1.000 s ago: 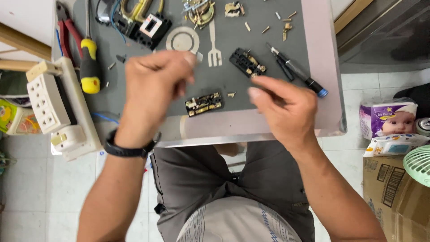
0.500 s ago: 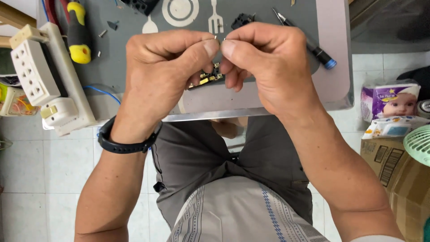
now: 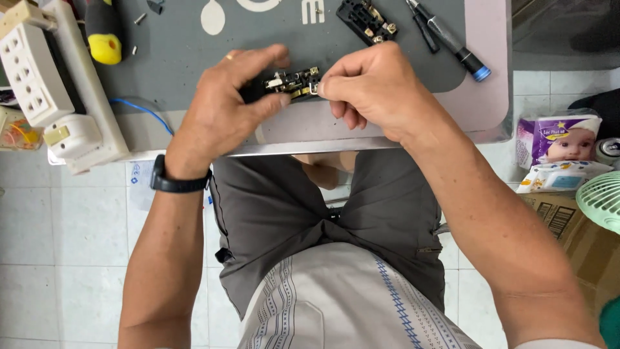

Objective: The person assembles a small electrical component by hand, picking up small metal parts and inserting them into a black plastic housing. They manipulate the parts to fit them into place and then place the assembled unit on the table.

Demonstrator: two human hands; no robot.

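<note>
A small black socket insert with brass contacts (image 3: 292, 82) lies on the grey mat (image 3: 194, 52) near the table's front edge. My left hand (image 3: 223, 106) grips its left end between thumb and fingers; a black watch is on that wrist. My right hand (image 3: 371, 87) pinches its right end with the fingertips. Both hands meet over the part, so its underside is hidden.
A second black insert (image 3: 366, 21) and a dark screwdriver with a blue cap (image 3: 449, 39) lie further back on the mat. A white power strip (image 3: 45, 84) lies at the left with a yellow-handled tool (image 3: 103, 35) beside it. Tissue packs (image 3: 558, 152), a cardboard box (image 3: 575, 226) and a green fan (image 3: 602, 200) stand on the floor to the right.
My hands were apart over the insert a second ago, then both closed on it. Now they hold it lower, against the mat. The view has shifted toward the table's front edge.
</note>
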